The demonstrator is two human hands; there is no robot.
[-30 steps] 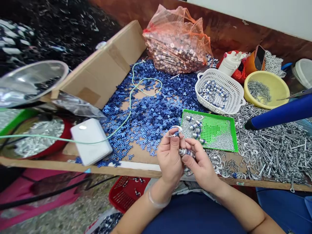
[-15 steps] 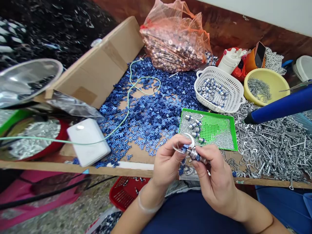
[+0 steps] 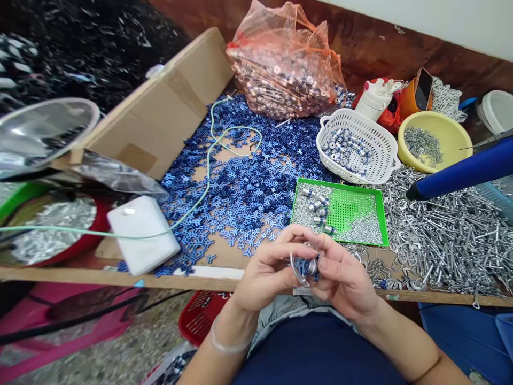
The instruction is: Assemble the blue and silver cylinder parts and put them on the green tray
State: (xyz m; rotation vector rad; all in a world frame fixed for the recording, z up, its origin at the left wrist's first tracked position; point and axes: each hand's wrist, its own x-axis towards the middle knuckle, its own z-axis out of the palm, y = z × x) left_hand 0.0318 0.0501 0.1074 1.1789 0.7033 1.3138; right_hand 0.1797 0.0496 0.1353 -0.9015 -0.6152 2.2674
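Observation:
Between both hands, just in front of the table edge, is a small metal assembly (image 3: 308, 266) with blue three-armed pieces, a silver cylinder and a curved silver clip. My left hand (image 3: 272, 267) has its fingers closed around the clip side. On the other side, my right hand (image 3: 340, 272) pinches the cylinder end, and its fingers hide part of it. Behind the hands lies a green perforated tray (image 3: 344, 211) holding tiny silver bits and several blue-and-silver cylinders (image 3: 320, 212). Many blue three-armed pieces (image 3: 248, 198) are spread over the table to the left.
A white basket (image 3: 385, 160) of cylinders and a yellow bowl (image 3: 452, 141) stand at the back right. Silver screws (image 3: 452, 240) are heaped at right, with a blue power screwdriver (image 3: 460, 168) above. An orange mesh bag (image 3: 284, 69) stands behind; a green cord (image 3: 204, 195) crosses the blue pieces.
Both hands have drawn closer together and slightly nearer my body. The assembly has been turned, so the cylinder's end shows now instead of its length.

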